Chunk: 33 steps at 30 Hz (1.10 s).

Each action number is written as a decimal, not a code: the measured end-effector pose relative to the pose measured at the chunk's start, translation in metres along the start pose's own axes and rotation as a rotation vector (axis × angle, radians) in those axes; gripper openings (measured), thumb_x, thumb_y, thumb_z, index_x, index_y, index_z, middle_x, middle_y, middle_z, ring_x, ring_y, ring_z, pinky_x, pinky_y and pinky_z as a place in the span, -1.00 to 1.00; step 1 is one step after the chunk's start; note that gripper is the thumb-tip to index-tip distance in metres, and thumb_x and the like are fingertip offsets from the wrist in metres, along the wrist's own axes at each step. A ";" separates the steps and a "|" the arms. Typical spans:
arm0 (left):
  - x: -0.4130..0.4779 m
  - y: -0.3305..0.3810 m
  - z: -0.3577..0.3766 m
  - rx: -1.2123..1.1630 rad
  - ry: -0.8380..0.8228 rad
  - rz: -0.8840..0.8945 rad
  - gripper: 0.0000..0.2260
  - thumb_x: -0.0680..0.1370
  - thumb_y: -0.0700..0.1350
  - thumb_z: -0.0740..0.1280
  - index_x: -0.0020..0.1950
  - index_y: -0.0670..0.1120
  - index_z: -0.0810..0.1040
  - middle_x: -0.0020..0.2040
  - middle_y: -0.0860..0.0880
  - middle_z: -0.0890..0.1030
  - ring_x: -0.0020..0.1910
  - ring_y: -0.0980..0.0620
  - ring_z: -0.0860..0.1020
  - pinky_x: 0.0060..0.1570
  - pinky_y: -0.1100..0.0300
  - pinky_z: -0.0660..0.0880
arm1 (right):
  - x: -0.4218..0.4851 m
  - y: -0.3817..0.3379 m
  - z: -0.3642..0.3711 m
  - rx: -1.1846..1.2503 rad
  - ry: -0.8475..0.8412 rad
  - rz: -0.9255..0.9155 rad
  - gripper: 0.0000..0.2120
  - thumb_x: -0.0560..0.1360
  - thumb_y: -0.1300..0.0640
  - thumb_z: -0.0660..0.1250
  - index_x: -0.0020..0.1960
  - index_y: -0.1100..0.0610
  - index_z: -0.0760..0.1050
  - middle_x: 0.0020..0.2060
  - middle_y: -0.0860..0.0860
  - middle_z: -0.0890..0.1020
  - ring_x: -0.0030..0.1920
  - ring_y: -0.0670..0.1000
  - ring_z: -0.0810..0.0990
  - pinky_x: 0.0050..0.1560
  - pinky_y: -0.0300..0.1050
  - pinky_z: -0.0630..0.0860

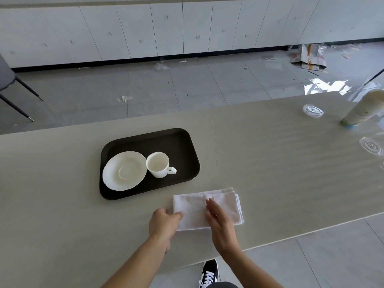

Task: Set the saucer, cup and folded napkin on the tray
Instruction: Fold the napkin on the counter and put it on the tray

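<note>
A: In the head view, what was seen of the hands?

B: The left hand (165, 222) was seen with its fingers curled narrow, the near left corner of the napkin (223, 204) being pinched between the fingertips. The right hand (220, 221) was laid flat and open on the middle of the cloth, nothing being held by it.

A: And where was everything placed?

B: The napkin was spread on the table (270, 163), under the right fingers and ahead of them. Beyond the fingertips and to their left lay the tray (178, 140), just beside the cloth's far edge. The saucer (124, 171) and the cup (158, 164) were already set on it, side by side.

A: How could the step best be done?

B: It was judged that the folds should be pressed flat first, then both short edges gripped, so the layers are kept together. The bare strip of tray right of the cup's handle seemed the likeliest landing place.
</note>
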State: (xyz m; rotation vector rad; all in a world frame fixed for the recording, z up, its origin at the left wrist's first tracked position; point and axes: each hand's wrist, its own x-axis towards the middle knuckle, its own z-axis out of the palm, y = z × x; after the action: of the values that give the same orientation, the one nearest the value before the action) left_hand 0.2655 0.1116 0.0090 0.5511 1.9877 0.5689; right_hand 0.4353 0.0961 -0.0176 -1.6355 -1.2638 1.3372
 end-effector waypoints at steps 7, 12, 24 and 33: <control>-0.002 0.004 -0.004 -0.032 -0.074 -0.017 -0.81 0.38 -0.15 0.47 -0.34 -0.25 0.58 -0.53 -0.05 0.51 -0.58 -0.04 0.39 -0.54 0.30 0.20 | 0.005 -0.014 -0.009 0.038 -0.055 0.091 -0.59 0.65 0.23 0.23 0.49 0.09 0.36 0.34 -0.05 0.53 0.31 -0.09 0.50 0.39 -0.12 0.37; -0.010 -0.003 0.001 -0.051 -0.033 0.080 -0.86 0.41 -0.17 0.42 -0.23 -0.25 0.62 -0.30 -0.27 0.64 -0.46 -0.11 0.52 -0.48 0.13 0.41 | 0.008 -0.022 0.001 0.109 -0.103 0.105 -0.57 0.63 0.25 0.24 0.49 0.09 0.36 0.24 -0.17 0.55 0.25 -0.18 0.53 0.22 -0.29 0.41; -0.030 0.026 0.001 0.164 0.169 0.554 -0.95 0.43 -0.14 0.34 -0.23 -0.04 0.53 -0.34 0.03 0.59 -0.28 -0.01 0.54 -0.29 0.06 0.44 | 0.027 -0.010 -0.070 -0.554 0.208 0.072 -0.66 0.49 0.18 0.41 0.26 0.09 0.56 0.06 0.02 0.60 0.01 0.09 0.63 -0.04 -0.12 0.52; -0.052 0.032 0.046 0.252 0.098 0.856 -0.82 0.38 -0.28 0.36 -0.12 -0.04 0.64 -0.25 0.02 0.57 -0.29 0.03 0.50 -0.26 0.14 0.46 | 0.035 -0.007 -0.074 -0.417 0.195 0.144 -0.79 0.46 0.15 0.45 0.09 0.07 0.58 -0.32 -0.11 0.64 -0.26 -0.01 0.61 -0.32 -0.24 0.40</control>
State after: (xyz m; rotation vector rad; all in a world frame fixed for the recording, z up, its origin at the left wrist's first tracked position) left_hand 0.3340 0.1134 0.0439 1.5848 1.8643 0.8634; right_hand 0.5049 0.1372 -0.0033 -2.1219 -1.3907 1.0055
